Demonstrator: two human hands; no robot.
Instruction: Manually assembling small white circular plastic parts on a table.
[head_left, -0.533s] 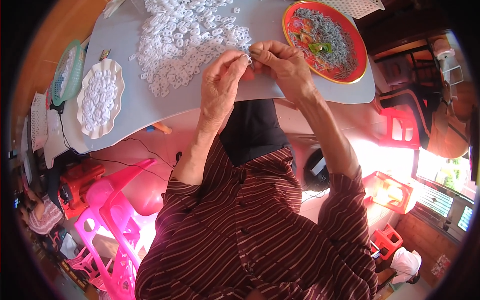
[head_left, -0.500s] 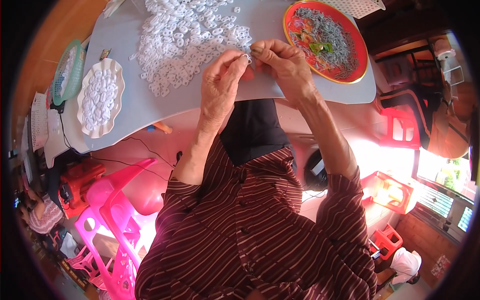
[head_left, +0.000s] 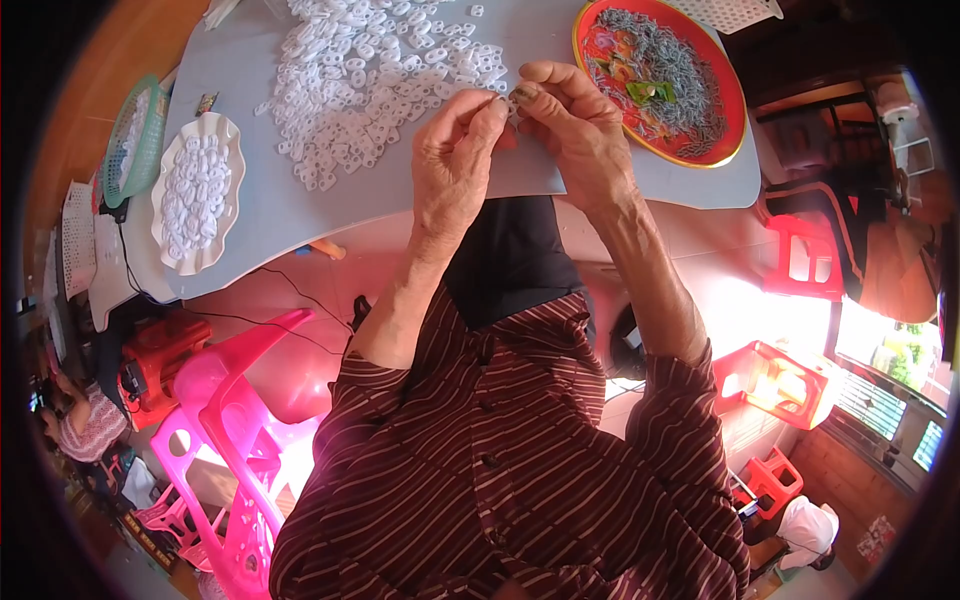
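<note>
My left hand (head_left: 455,145) is closed in a pinch at the near edge of the table, with a small white plastic piece at its fingertips, mostly hidden. My right hand (head_left: 580,125) pinches too, its thumb and forefinger meeting the left fingertips; what they hold is too small to make out. Beyond my left hand spreads a pile of small white plastic pieces with holes (head_left: 350,95). Right of my right hand lies a red round tray (head_left: 733,100) with a gold rim, full of small grey metal parts (head_left: 690,95).
A white wavy-edged dish (head_left: 236,150) of white pieces stands at the table's left, beside a green basket (head_left: 150,140). Pink chairs (head_left: 225,410) and red stools (head_left: 785,385) stand on the floor. Other people (head_left: 90,425) are at the far left and lower right.
My two hands have drawn closer at the fingertips, and the white piece is less visible between them. Both have shifted slightly right; the view has shifted a little.
</note>
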